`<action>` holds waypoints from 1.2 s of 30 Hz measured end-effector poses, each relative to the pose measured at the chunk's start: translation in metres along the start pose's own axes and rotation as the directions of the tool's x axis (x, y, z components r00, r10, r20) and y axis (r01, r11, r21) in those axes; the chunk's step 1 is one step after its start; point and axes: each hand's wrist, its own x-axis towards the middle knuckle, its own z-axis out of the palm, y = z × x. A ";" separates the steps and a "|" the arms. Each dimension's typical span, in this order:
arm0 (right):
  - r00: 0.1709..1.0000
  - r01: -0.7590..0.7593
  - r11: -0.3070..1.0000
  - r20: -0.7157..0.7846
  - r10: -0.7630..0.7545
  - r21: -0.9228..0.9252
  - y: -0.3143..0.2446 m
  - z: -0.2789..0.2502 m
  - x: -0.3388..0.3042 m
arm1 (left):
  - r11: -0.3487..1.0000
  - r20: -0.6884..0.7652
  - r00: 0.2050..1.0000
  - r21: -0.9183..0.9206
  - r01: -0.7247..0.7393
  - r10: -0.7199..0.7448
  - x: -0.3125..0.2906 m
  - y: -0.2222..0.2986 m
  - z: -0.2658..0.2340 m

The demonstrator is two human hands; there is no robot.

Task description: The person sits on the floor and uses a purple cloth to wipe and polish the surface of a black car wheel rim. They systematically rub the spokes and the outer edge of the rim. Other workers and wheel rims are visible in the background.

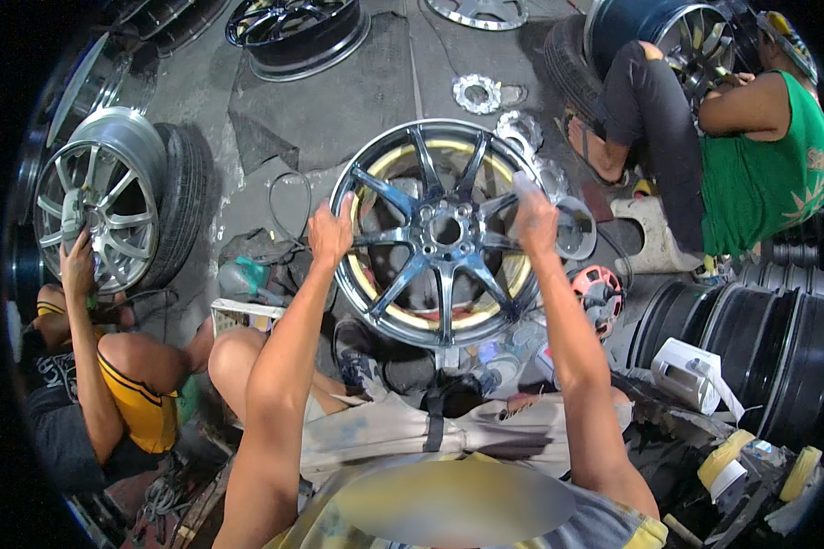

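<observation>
An alloy wheel [446, 261] with a polished outer lip and dark, shiny spokes lies face up in front of me. A pale yellow ring shows inside its rim, behind the spokes. My left hand [330, 233] is closed around the wheel's left edge, thumb on the lip. At the right edge, my right hand [536, 224] is closed over the lip. A pale, blurred piece [525, 183] shows at its fingers; motion hides what it is. Beyond the wheel's right edge lies a clear round container [577, 229].
At left, a person's hand [77, 261] holds a grey tool on a silver wheel [110, 197] beside a tire [181, 206]. A person in green [764, 174] sits at upper right by another wheel. Dark rims [732, 352] line the right side; a red reel [597, 297] sits nearer.
</observation>
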 end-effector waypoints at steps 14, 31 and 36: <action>0.991 0.114 0.992 0.061 -0.118 0.060 -0.036 0.057 0.042 | 1.000 -0.028 0.999 -0.007 0.020 -0.021 0.002 0.003 -0.002; 0.965 0.260 0.952 -0.009 -0.262 0.161 -0.101 0.077 0.004 | 0.999 -0.016 0.999 -0.015 0.039 -0.039 -0.004 -0.002 -0.003; 0.990 0.101 0.990 0.089 -0.110 0.097 -0.113 0.112 0.105 | 0.999 0.015 1.000 -0.022 0.028 -0.028 0.000 0.018 -0.004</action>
